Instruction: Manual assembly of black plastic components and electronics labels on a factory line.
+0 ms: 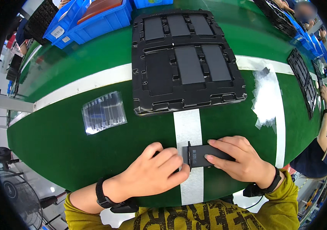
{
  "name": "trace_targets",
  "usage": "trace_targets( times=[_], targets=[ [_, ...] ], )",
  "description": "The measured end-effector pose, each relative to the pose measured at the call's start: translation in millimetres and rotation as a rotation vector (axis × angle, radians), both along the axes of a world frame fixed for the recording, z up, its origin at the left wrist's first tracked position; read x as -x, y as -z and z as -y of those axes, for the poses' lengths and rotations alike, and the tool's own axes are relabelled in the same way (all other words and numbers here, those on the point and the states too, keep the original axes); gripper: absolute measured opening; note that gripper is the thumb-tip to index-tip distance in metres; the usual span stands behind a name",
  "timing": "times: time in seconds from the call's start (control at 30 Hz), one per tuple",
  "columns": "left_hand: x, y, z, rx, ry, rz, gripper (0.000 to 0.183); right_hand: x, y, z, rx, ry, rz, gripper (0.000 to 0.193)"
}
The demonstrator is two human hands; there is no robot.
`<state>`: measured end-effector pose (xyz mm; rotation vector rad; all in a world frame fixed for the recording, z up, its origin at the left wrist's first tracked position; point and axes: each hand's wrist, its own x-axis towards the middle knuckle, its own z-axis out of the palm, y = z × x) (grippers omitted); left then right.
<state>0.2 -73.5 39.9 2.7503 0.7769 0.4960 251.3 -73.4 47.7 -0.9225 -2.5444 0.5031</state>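
Note:
A flat, dark grey battery pack with small pale print lies across the white stripe of the green table, close in front of me. My right hand grips its right end, thumb and fingers on the top face and far edge. At its left end a thin black strip stands crosswise. My left hand is closed beside that strip, fingers curled and thumb tip close to the pack's edge. What the left fingers pinch, if anything, is hidden.
Beyond my hands sits a black moulded tray with several flat grey packs in its pockets. Clear film strips lie left, a pile of shiny films right. Blue bins stand far left. At right are another black tray and a person.

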Motion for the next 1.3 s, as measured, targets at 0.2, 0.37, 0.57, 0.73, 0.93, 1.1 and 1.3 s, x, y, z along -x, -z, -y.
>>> trace_targets(
  times=[0.2, 0.37, 0.57, 0.73, 0.93, 1.1, 1.3],
  targets=[
    [-4.0, -6.7, 6.4, -0.24, 0.058, -0.085, 0.014, -3.0, 0.9, 0.3, 0.001, 0.001, -0.051, 0.035],
    [-2.0, -11.6, 4.0, -0.154, -0.006, -0.043, 0.012, -4.5, -1.0, 2.6, -0.013, 0.0, -0.074, 0.034],
    [7.3, -11.9, -4.8, 0.216, -0.496, 0.527, 0.014, -16.8, -13.7, 10.6, -0.055, 0.078, -0.113, 0.04],
    [-16.9, -35.9, 8.5, -0.379, -0.002, 0.144, 0.017, -18.3, -20.8, 18.6, -0.074, 0.112, -0.146, 0.044],
    [-19.0, -40.9, 9.5, -0.443, 0.026, 0.122, 0.006, -14.7, -26.6, 28.0, -0.148, 0.096, -0.128, 0.041],
    [-25.6, -42.0, 2.6, 0.599, -0.441, 1.096, 0.007, -27.8, -29.0, 38.1, -0.178, 0.116, -0.125, 0.035],
    [-68.0, -26.6, -33.5, 1.333, -0.294, 0.607, 0.01, -37.2, -27.6, 53.5, 0.96, 0.088, -1.391, 0.042]
  ],
)
